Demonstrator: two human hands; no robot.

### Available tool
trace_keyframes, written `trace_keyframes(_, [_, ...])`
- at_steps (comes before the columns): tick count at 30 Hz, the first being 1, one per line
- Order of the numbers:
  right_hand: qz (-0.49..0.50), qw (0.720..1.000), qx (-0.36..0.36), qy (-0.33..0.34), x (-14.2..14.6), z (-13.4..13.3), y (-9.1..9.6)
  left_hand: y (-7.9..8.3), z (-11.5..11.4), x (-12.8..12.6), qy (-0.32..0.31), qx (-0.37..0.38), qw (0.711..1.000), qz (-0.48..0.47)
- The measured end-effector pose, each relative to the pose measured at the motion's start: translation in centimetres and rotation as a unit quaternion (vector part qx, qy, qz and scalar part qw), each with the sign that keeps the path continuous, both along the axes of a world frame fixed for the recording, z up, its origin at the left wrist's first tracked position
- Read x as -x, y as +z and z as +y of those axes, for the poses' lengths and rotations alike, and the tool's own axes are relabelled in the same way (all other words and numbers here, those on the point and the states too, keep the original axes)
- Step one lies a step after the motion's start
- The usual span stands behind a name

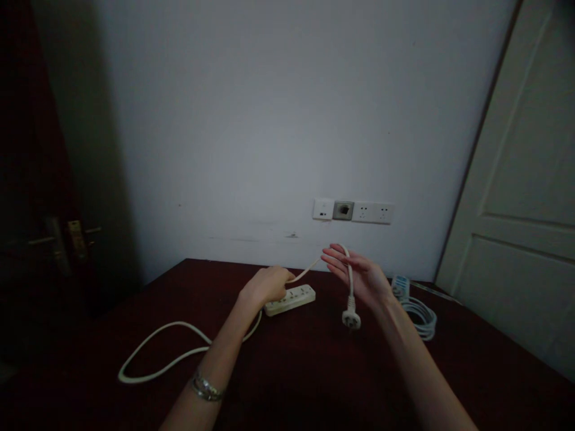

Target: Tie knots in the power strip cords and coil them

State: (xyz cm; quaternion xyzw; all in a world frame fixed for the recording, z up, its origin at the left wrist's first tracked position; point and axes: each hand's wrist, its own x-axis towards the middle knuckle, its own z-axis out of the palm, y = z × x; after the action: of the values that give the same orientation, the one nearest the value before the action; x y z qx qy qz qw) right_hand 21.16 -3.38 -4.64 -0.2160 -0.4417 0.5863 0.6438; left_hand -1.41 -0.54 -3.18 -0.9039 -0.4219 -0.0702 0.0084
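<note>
A cream power strip (294,299) lies on the dark table, its sockets facing up. Over its left end is my left hand (268,286), fingers closed around the power cord (306,271). From there the cord runs to my right hand (359,275), raised with its fingers stretched out to the left. It loops over the index finger by the thumb, and its plug (351,319) hangs below the palm with the pins facing me. Another stretch of the cord makes a wide loop on the table at left, passing behind my left forearm.
On the dark red table (287,371), a coiled white cable (422,320) lies beside a second power strip (401,287) at right. Wall sockets (372,212) sit low on the white wall. A pale door (525,179) stands at right, a dark door with a handle (77,238) at left.
</note>
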Motion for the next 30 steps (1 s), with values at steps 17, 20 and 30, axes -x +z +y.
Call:
trace_keyframes(17, [-0.237,0.95,0.016,0.204,1.8,0.1,-1.8,2.1,-4.4,-0.7,-0.159,-0.128,0.973,-0.111])
trace_keyframes(20, [-0.249,0.941,0.0,0.23,2.2,-0.4,-1.5,2.1,-2.9,0.1,-0.138,-0.122,0.972,-0.147])
trace_keyframes(30, [-0.234,0.945,-0.034,0.225,4.7,-0.7,-1.5,1.7,0.5,2.1,-0.183,0.142,0.944,-0.235])
